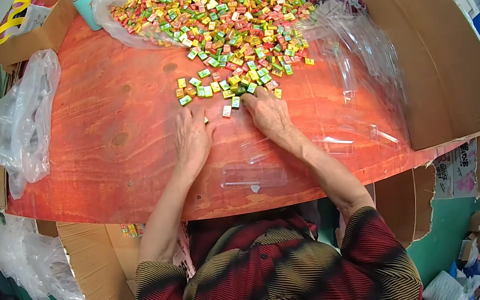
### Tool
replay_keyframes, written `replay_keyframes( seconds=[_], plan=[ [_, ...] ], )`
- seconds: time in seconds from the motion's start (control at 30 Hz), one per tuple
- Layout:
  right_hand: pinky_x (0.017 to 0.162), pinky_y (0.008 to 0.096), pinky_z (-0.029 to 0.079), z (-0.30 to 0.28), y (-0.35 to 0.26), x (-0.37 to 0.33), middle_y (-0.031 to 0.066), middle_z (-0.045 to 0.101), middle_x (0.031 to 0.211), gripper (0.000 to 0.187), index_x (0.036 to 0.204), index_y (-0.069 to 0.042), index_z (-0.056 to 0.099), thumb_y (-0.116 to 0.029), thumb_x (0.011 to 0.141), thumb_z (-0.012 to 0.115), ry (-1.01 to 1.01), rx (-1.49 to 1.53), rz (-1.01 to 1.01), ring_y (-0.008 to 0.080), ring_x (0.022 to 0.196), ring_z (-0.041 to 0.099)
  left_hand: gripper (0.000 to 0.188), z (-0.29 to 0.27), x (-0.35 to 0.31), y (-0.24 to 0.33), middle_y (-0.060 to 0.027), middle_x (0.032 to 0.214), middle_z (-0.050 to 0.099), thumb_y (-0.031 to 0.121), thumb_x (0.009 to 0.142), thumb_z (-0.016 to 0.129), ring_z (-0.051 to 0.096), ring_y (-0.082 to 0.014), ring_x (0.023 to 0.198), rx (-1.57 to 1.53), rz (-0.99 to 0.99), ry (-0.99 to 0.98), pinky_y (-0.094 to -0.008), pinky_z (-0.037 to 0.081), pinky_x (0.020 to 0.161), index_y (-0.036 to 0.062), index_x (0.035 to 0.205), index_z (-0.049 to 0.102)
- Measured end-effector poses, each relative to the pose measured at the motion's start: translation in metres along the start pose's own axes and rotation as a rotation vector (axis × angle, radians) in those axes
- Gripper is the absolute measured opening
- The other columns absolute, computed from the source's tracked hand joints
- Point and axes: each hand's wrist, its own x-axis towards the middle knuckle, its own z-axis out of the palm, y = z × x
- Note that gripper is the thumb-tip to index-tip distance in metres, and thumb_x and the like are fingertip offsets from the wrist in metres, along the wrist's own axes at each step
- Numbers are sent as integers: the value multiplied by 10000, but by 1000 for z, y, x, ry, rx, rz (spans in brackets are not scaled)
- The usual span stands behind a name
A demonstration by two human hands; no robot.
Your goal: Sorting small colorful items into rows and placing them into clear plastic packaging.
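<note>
A large heap of small coloured blocks (227, 4), red, yellow, green and orange, each like a tiny wrapped packet, covers the far middle of the table. Its loose front edge reaches my fingertips. My left hand (192, 138) rests on the table left of the strays, fingers curled down, with a small pale-green block (205, 120) showing by the thumb. My right hand (269, 112) bends its fingers at the heap's front edge; what is under its fingertips is hidden. Between the hands lie a pinkish block (227, 111) and a green-and-white block (235, 102).
Clear plastic cases (252, 176) lie on the red table (98, 111) near its front edge. At right stand clear plastic wrap (364, 51) and a tall cardboard box (438, 51). A plastic bag (22, 117), turquoise bottle (83, 7) and open carton (37, 38) are at left.
</note>
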Motion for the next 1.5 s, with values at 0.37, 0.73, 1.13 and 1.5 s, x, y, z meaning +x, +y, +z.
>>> replay_keyframes(
  seconds=[0.37, 0.73, 1.13, 1.5],
  plan=[
    [605, 362, 489, 20, -36, 0, 97, 542, 824, 137, 859, -53, 559, -58, 727, 522, -3, 35, -169, 272, 792, 559, 345, 2, -1, 3, -156, 896, 512, 10, 692, 642, 539, -332, 853, -333, -57, -266, -388, 445, 727, 7, 1026, 554],
    [613, 378, 484, -4, -18, -3, 103, 547, 820, 217, 973, -53, 576, -55, 762, 531, -57, 255, -20, 278, 732, 575, 392, 5, 4, 7, -155, 943, 477, 32, 688, 656, 511, -341, 899, -361, -43, -304, -406, 436, 744, 36, 1059, 530],
    [615, 375, 460, 12, -32, -21, 132, 509, 781, 131, 828, -23, 535, -41, 699, 523, 43, 45, -104, 282, 741, 535, 351, 17, 2, 17, -148, 866, 460, 47, 695, 652, 520, -328, 805, -327, 24, -270, -406, 434, 680, 44, 1030, 546],
    [543, 375, 502, -7, -8, -25, 175, 508, 820, 133, 855, -24, 510, -23, 723, 500, -91, -34, 29, 294, 710, 587, 304, 12, 5, 24, -134, 837, 466, 69, 712, 655, 550, -298, 758, -267, 24, -325, -382, 449, 636, 40, 1005, 580]
  ],
)
